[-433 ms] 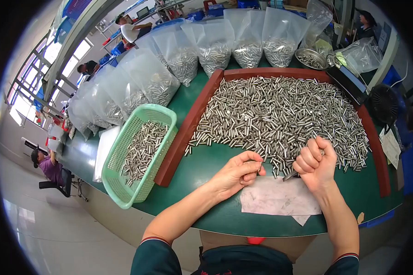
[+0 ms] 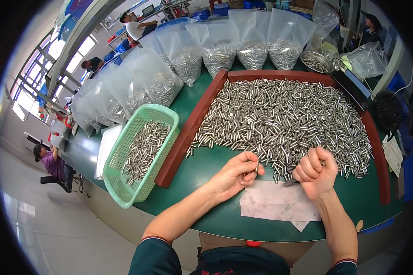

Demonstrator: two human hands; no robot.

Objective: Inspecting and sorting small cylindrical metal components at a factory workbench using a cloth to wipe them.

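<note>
Left grip (image 2: 236,178) on pin (image 2: 257,167), near pile (image 2: 280,119) and cloth (image 2: 280,201)

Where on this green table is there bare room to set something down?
Bare tabletop shows between the left red-brown rail, the heaped metal pins and the left hand. A smaller patch lies between the right forearm and the right rail. It is crowded farther back: pins cover most of the railed area, with bags beyond.
</note>
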